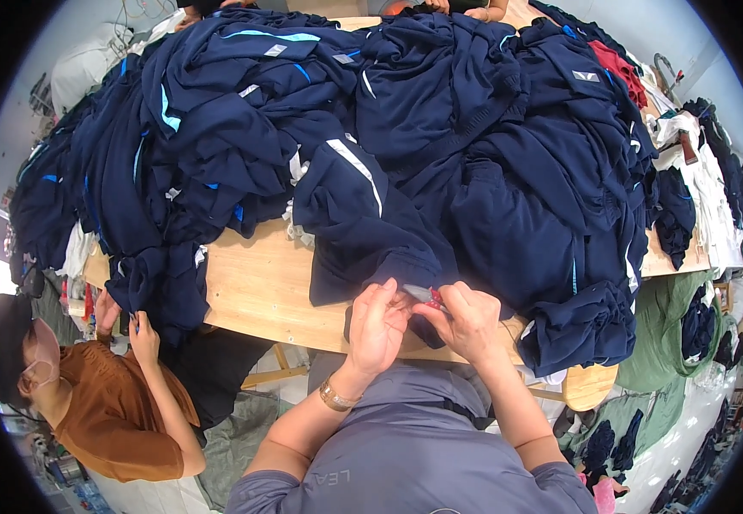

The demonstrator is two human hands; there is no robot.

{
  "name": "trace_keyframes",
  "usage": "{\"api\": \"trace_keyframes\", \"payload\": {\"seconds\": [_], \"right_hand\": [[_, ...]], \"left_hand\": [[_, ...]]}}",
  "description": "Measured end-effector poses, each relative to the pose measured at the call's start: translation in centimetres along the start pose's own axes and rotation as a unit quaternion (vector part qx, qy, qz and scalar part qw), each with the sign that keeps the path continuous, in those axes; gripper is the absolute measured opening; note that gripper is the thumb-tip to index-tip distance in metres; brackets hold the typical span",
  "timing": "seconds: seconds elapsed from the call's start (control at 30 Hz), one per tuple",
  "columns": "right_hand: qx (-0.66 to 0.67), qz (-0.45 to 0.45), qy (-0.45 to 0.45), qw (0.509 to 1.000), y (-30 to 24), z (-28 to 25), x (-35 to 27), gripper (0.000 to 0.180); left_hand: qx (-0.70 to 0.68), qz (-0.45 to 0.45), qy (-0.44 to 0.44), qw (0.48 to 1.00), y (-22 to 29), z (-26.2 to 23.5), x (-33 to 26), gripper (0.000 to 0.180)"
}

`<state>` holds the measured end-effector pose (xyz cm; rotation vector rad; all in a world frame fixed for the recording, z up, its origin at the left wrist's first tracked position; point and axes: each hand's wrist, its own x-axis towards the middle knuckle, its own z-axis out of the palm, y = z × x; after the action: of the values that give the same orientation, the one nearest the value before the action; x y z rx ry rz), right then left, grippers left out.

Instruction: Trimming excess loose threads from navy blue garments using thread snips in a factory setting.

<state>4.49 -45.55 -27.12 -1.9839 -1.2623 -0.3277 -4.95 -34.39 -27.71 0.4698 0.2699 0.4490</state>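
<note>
At the table's front edge, my left hand (377, 330) pinches the lower edge of a navy garment (371, 244) that has a white stripe. My right hand (472, 321) is closed around what looks like small thread snips (418, 293), grey at the tip and red near the fingers. The tip points toward my left fingertips, close to the fabric edge. The pinched bit of cloth is mostly hidden by my fingers. Beyond my hands, a large heap of navy garments (509, 206) spreads over the wooden table (260, 278).
On the left, a person in a brown top (123, 411) handles a navy garment (161, 287). Another person's hands (466, 10) show at the far edge. A wooden stool (590, 387) stands right of me, with green cloth (667, 343) beyond. White garments (689, 188) lie at the right.
</note>
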Motion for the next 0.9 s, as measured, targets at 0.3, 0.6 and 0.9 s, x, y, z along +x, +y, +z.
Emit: {"api": "trace_keyframes", "payload": {"seconds": [0.3, 0.6, 0.9], "right_hand": [[0.191, 0.209, 0.018, 0.959, -0.3, 0.3, -1.2, 0.031], [0.117, -0.023, 0.031, 0.992, -0.4, 1.1, 0.2, 0.039], [0.513, 0.321, -0.004, 0.796, -1.8, 0.4, 0.3, 0.009]], "left_hand": [[0.001, 0.003, 0.013, 1.0, 0.2, 0.6, 0.2, 0.017], [0.057, 0.005, 0.011, 0.998, -0.9, -1.0, 0.0, 0.017], [0.056, 0.01, 0.02, 0.998, -0.3, 0.0, -0.2, 0.01]]}}
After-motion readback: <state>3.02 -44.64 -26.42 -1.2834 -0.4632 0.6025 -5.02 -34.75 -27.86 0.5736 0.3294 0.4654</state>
